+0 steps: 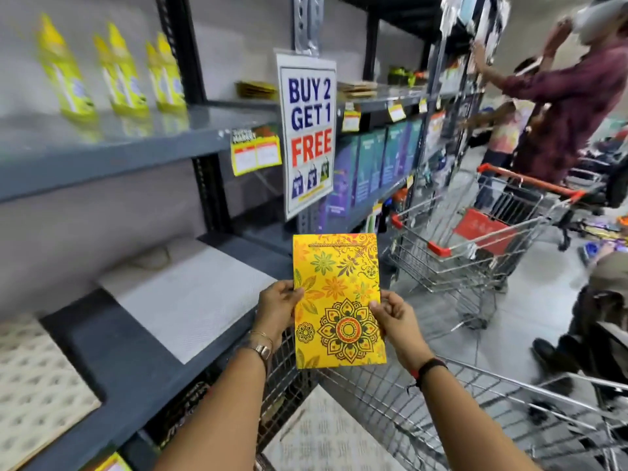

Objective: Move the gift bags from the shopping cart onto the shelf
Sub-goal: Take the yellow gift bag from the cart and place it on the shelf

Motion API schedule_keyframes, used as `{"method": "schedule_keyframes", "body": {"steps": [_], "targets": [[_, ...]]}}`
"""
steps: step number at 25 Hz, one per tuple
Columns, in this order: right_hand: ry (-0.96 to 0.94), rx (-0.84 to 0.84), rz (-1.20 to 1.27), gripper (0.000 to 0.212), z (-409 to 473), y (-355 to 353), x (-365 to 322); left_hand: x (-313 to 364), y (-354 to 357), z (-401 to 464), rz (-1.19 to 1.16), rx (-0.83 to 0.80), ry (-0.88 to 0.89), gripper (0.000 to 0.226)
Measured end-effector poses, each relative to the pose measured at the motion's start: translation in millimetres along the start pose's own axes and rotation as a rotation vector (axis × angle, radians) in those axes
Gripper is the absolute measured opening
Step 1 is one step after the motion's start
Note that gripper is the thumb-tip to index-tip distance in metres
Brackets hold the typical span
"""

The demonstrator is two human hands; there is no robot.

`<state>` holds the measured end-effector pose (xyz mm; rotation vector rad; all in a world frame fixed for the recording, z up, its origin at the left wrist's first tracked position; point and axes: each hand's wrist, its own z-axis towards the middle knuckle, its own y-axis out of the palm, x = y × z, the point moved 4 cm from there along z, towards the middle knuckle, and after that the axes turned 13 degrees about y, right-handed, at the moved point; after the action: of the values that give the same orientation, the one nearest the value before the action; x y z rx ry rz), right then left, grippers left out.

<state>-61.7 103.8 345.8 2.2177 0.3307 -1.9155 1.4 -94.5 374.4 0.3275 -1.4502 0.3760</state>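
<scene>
A flat yellow gift bag point(336, 300) with orange flowers and a dark mandala print is held upright in the middle of the view. My left hand point(277, 309) pinches its left edge and my right hand point(396, 317) pinches its right edge. It hangs above the near corner of my wire shopping cart point(390, 416), just off the front edge of the grey shelf point(112, 355). A flat white bag point(190, 294) lies on that shelf to the left. Another pale patterned bag point(323, 440) lies in the cart below.
A "BUY 2 GET 1 FREE" sign point(307, 130) hangs from the upright ahead. Yellow packs point(115, 69) stand on the upper shelf. A second cart point(475, 239) with red handles stands ahead right, a person in a dark red shirt point(564, 107) beside it. A seated person point(598, 317) is at right.
</scene>
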Motion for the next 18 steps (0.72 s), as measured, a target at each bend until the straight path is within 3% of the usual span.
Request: {"method": "schedule_keyframes", "body": {"steps": [3,5,8,15,18], "targets": [[-0.032,-0.052,0.011,0.003,-1,23,-11,15,-26,-8,-0.009,0.05,0.002,0.027],[-0.046,-0.104,0.009,0.015,0,38,-12,17,-43,-14,-0.024,0.08,0.004,0.026],[-0.014,-0.224,-0.016,0.009,2,79,-16,23,-83,-29,-0.019,0.157,0.001,0.024],[0.033,-0.804,-0.191,0.042,-35,276,-11,30,-262,-117,0.095,0.662,0.032,0.009],[0.043,-0.943,-0.188,0.044,-84,369,0,28,-340,-181,0.299,0.825,-0.001,0.026]]}}
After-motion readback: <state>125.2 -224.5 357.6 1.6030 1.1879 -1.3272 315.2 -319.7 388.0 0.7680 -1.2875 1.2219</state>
